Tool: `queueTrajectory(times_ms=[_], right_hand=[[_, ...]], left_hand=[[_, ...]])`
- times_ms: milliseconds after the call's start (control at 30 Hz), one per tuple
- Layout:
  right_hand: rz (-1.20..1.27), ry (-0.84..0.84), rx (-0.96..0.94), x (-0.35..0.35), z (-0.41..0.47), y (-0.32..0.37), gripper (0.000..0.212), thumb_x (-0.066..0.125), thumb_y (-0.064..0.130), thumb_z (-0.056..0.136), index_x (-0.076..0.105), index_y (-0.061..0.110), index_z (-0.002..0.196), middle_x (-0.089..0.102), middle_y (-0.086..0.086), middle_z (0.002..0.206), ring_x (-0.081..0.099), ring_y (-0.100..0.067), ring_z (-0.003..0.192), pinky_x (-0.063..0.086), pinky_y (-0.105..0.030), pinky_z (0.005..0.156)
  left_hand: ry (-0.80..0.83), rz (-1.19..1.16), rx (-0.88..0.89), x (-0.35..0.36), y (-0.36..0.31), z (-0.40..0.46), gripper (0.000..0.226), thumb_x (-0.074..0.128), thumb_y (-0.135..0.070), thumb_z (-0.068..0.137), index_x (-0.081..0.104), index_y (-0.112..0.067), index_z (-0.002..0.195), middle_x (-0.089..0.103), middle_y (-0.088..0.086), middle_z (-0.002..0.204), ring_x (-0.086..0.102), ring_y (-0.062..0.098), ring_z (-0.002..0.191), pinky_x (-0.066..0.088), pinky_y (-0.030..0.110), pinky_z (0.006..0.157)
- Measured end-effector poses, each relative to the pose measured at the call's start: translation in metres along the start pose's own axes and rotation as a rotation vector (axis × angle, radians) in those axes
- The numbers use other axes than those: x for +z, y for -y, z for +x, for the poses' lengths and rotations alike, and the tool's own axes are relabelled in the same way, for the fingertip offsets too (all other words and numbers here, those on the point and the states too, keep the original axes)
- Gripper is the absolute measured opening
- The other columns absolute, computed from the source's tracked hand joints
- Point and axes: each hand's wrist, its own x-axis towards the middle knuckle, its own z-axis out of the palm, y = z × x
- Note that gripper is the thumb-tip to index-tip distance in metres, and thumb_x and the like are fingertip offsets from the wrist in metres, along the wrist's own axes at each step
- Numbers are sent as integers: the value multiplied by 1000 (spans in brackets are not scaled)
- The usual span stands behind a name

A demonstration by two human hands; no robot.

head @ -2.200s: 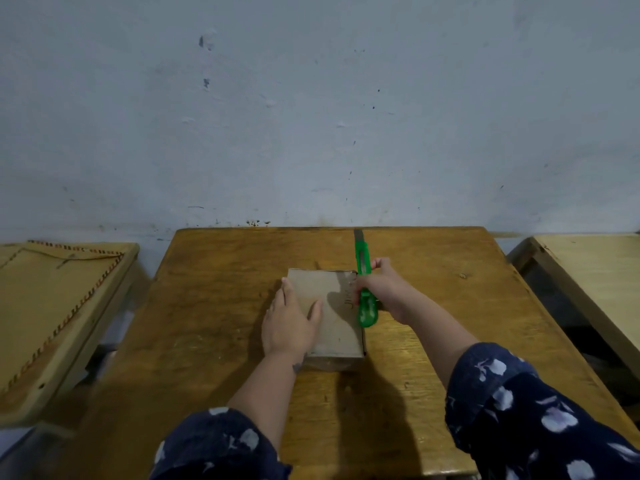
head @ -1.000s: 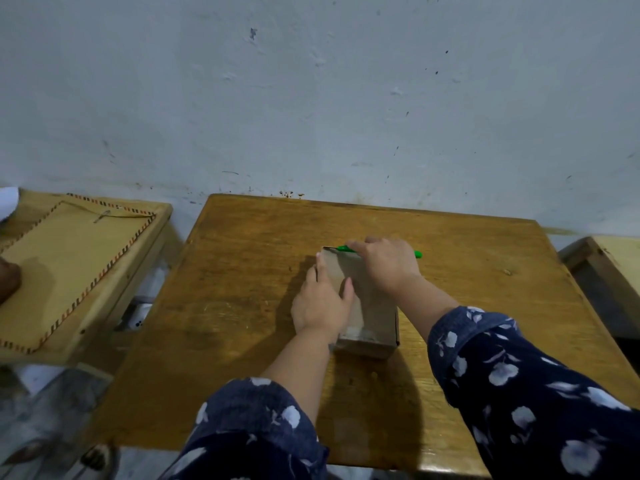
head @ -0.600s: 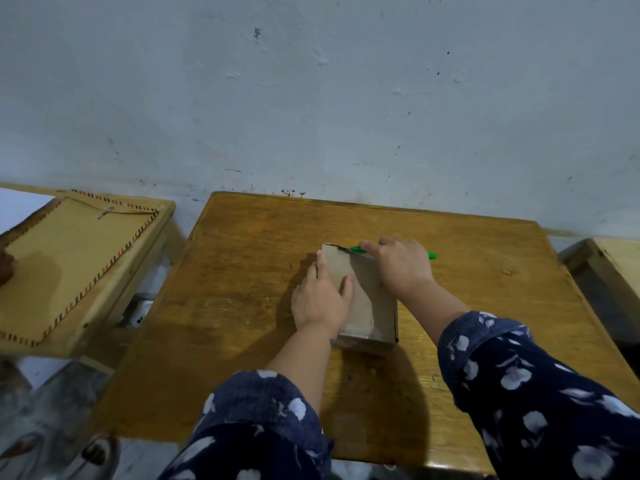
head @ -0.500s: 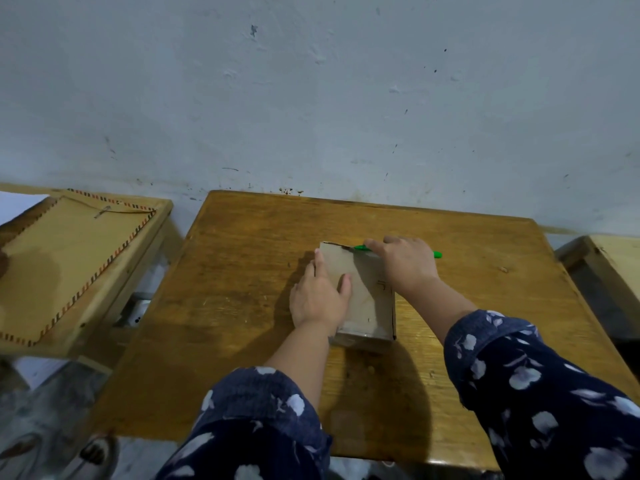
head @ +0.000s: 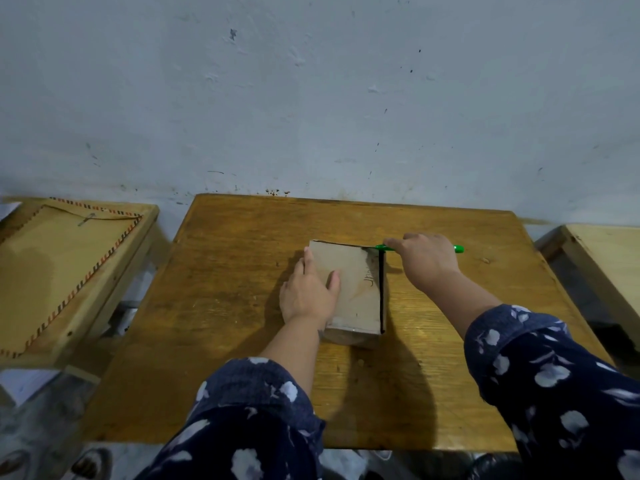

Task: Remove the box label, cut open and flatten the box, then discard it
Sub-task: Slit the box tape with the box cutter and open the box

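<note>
Step in hand: the person is cutting the box [head: 349,289] open — a dark slit is showing along its right top edge, and the far edge also appears to be parting.
Box: it is sitting near the middle of the desk [head: 225,306], still standing as a box, not yet flattened.
Left hand [head: 310,292]: it is lying flat on the box's left side, fingers straight, pressing down to steady it.
Right hand [head: 427,259]: it is gripping the green cutter [head: 459,249] at the far right corner, fingers curled round the handle; the blade tip itself is too small to make out.
Next move: judging by the slit, the remaining closed edges are calling for the blade — the left hand keeping clear of its path.
Label: I cannot tell whether it is off.
</note>
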Motion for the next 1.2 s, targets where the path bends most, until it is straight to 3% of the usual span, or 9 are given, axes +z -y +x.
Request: queueTrajectory(times_ms=[133, 333, 567, 667, 767, 833, 967, 1067, 1200], right_hand=[[-10, 19, 10, -2, -3, -3, 60, 45, 3, 92, 34, 31, 143, 62, -3, 113, 61, -26, 103, 46, -36, 81], [-22, 55, 79, -1, -14, -17, 56, 43, 5, 93, 37, 33, 142, 63, -2, 112, 63, -23, 92, 42, -31, 63], [228, 33, 246, 4, -18, -15, 47, 39, 12, 98, 45, 38, 137, 64, -3, 105, 55, -17, 67, 50, -30, 52], [417, 87, 269, -2, -18, -5, 39, 38, 21, 100, 47, 37, 135, 64, -4, 101, 53, -16, 63, 44, -26, 49], [524, 172, 220, -3, -26, 6, 38, 38, 24, 99, 48, 36, 135, 61, 1, 93, 54, -17, 69, 43, -27, 51], [570, 182, 206, -3, -34, 11, 38, 40, 25, 99, 47, 34, 136, 65, -1, 102, 53, -17, 70, 40, -26, 48], [619, 152, 157, -3, -54, 23, 36, 42, 34, 99, 48, 34, 135, 65, -3, 121, 64, -21, 86, 51, -31, 59], [511, 128, 80, -6, -67, 36, 33, 41, 37, 99, 52, 38, 130, 67, -2, 117, 64, -25, 96, 54, -34, 66], [364, 55, -70, -8, -71, 53, 34, 37, 37, 100, 52, 37, 131, 66, 0, 114, 63, -23, 99, 49, -33, 65]], left_hand=[[18, -15, 15, -4, 1, -1, 74, 33, -58, 94, 3, -23, 152, 27, 5, 156, 38, 29, 135, 34, 46, 109], [13, -10, 15, -3, 1, 0, 74, 32, -58, 94, 3, -23, 152, 27, 5, 156, 41, 29, 133, 38, 45, 106], [9, -49, -3, -2, -7, 11, 70, 33, -50, 97, 6, -18, 152, 26, 8, 156, 44, 32, 129, 41, 43, 102], [56, -80, -1, 0, -14, 22, 68, 33, -47, 98, 4, -18, 153, 21, 7, 158, 37, 32, 135, 29, 47, 112], [155, -241, 13, 0, -19, 32, 66, 31, -49, 98, 3, -24, 153, 6, 0, 161, 18, 29, 145, 14, 56, 116], [177, -270, 126, -6, -12, 31, 65, 25, -55, 97, 8, -27, 152, -3, -7, 161, 5, 21, 148, 4, 57, 117], [186, 93, 576, -32, 21, 17, 90, 7, -81, 79, 16, -28, 152, 3, -12, 160, -5, 6, 146, -5, 53, 118], [286, 323, 665, -38, 38, 12, 96, 25, -83, 77, 5, -27, 153, -3, -11, 160, -8, 5, 146, -3, 53, 118], [276, 380, 659, -36, 38, 12, 94, 45, -69, 83, 0, -25, 152, -5, -10, 160, -7, 7, 146, 0, 49, 120]])
